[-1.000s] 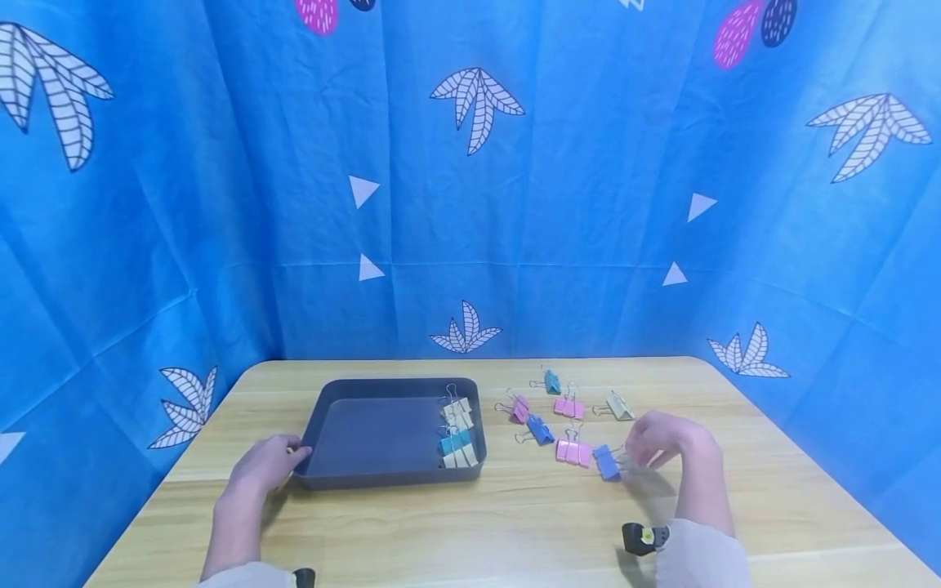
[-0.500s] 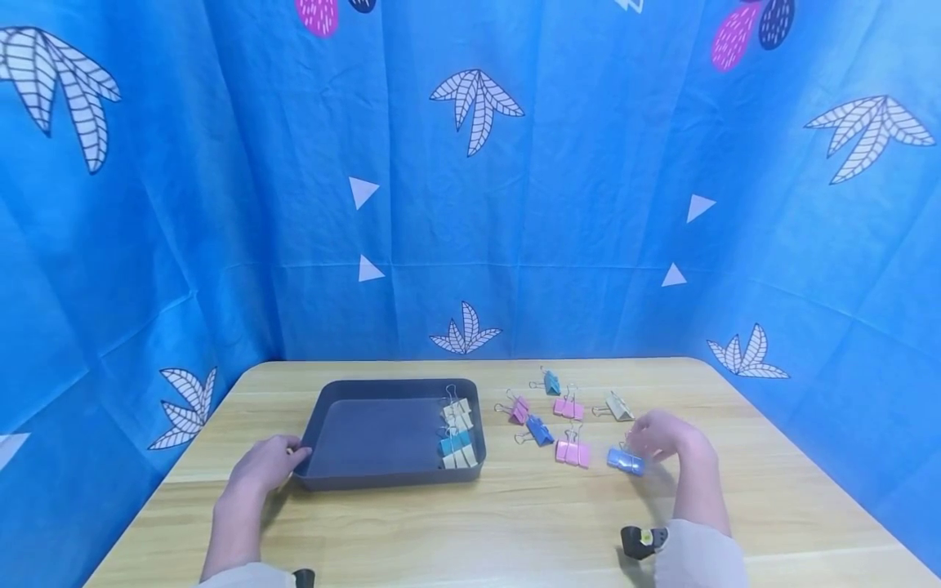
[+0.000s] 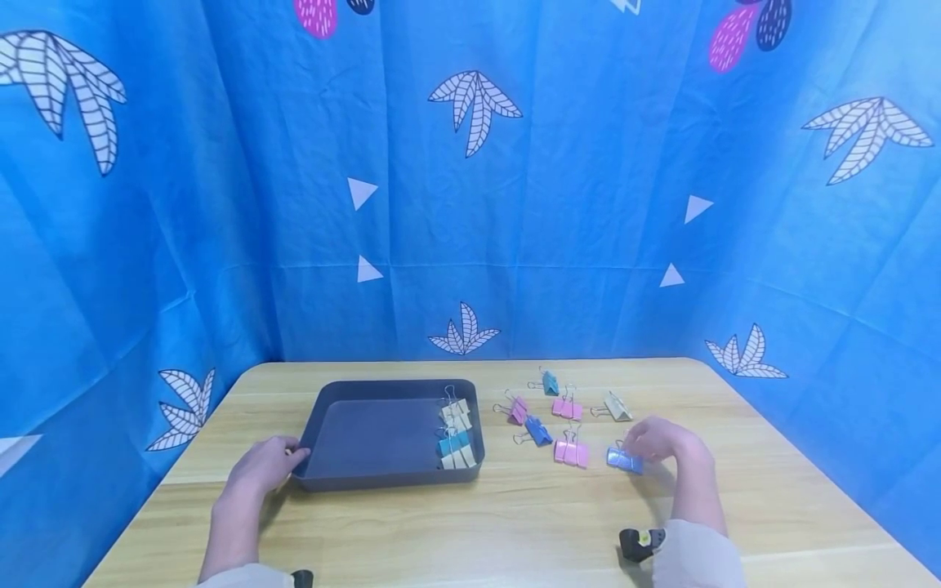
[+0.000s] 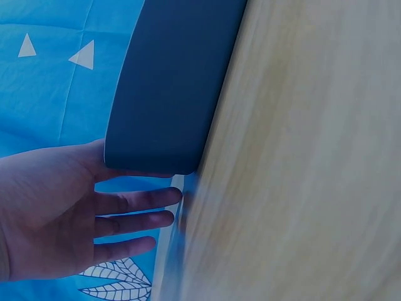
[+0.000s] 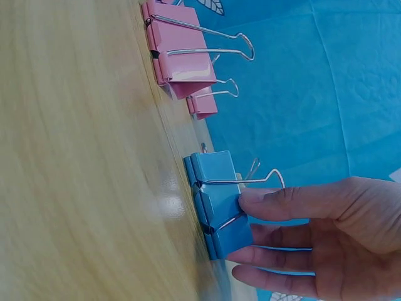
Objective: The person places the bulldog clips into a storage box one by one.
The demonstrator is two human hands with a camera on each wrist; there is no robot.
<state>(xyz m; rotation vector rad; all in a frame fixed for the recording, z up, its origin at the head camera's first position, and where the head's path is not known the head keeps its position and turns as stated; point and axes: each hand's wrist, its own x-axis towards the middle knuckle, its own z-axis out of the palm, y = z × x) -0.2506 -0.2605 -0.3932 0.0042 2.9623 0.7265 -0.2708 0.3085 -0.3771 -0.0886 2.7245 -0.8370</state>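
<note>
My right hand (image 3: 662,438) pinches a blue binder clip (image 3: 624,460) at the right of the loose clips. The right wrist view shows the thumb on the clip's face (image 5: 213,166) by its wire handle, with fingers behind it; the clip stands close over the wood. At the left, my left hand (image 3: 263,463) holds the near-left corner of a dark grey tray (image 3: 375,441), thumb over the rim. In the left wrist view the other fingers (image 4: 135,222) extend below the tray's corner, and the thumb is mostly hidden. Cream and teal binder clips (image 3: 455,443) line the tray's right side.
Between tray and right hand lie pink clips (image 3: 571,453), another blue clip (image 3: 538,430), a teal clip (image 3: 550,383) and a cream clip (image 3: 617,406), handles sticking out. The wooden table (image 3: 470,531) ends at a blue patterned curtain (image 3: 573,204).
The blue clip has turned from slanted to lying broadside and shifted right, under my right fingertips, which now pinch it. My left hand and the tray stay put.
</note>
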